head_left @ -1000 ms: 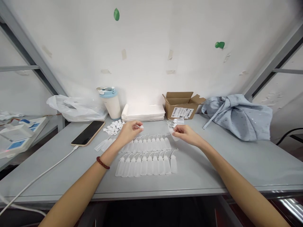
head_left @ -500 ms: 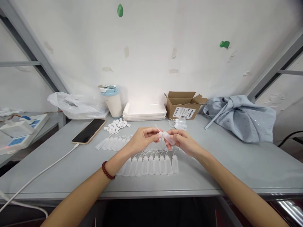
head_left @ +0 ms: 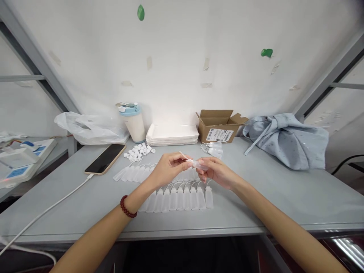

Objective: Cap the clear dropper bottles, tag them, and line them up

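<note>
Both hands meet above the middle of the grey table. A small translucent bottle (head_left: 200,164) lies nearly level between them, its body in the fingers of my right hand (head_left: 217,172). My left hand (head_left: 170,168) pinches its nozzle end, where a thin white tube sticks up to the left. A front row of similar bottles (head_left: 180,200) with thin tubes lies below the hands. Another row (head_left: 136,173) lies behind, partly hidden by my left hand. White caps (head_left: 138,151) sit in a loose pile at the back left.
A phone (head_left: 105,159) with a white cable lies left. Along the back are a plastic bag (head_left: 91,129), a cup (head_left: 135,127), stacked white sheets (head_left: 172,135), a cardboard box (head_left: 217,129), a few bottles (head_left: 214,149) and a blue cloth bag (head_left: 290,142).
The bottle has turned from a slant to nearly level, and its tube now points further left. My right fingers have closed further over it. The whole view has shifted slightly.
</note>
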Motion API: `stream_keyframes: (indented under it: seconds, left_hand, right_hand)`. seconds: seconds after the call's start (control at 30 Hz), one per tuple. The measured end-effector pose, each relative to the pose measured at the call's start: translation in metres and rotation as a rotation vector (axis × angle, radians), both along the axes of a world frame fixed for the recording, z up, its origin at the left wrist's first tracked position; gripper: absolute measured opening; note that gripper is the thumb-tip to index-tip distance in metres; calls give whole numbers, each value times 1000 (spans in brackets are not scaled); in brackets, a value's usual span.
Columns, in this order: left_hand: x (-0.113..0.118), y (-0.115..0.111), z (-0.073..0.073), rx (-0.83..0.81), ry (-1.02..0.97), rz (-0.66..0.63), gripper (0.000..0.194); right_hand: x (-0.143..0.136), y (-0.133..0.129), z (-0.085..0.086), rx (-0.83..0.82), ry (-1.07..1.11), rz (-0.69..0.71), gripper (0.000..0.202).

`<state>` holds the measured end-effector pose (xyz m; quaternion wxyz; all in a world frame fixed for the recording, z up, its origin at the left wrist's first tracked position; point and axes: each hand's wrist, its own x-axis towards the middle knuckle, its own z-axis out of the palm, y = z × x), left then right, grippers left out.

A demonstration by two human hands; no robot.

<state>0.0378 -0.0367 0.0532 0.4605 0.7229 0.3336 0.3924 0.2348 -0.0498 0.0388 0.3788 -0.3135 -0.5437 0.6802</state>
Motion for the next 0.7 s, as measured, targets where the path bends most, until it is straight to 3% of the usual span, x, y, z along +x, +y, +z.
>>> stream_keyframes:
  seconds: [0.23,0.33,0.53,0.7]
  left_hand:
    - [4,-1,-8,79,84,90,20]
    - [2,2,-9,69,78,59,17]
    - [-1,1,-4,226,65,-14,10]
    - [-1,1,-3,58,11,-31,15]
  right_hand:
    - [-1,-1,-3,-6,-53,-6,32]
    - [-2,-3,-3,-61,-48,20,33]
    - [-3,-4,-2,-189,6,28,36]
    - [-3,-4,-2,-170,3,5,39]
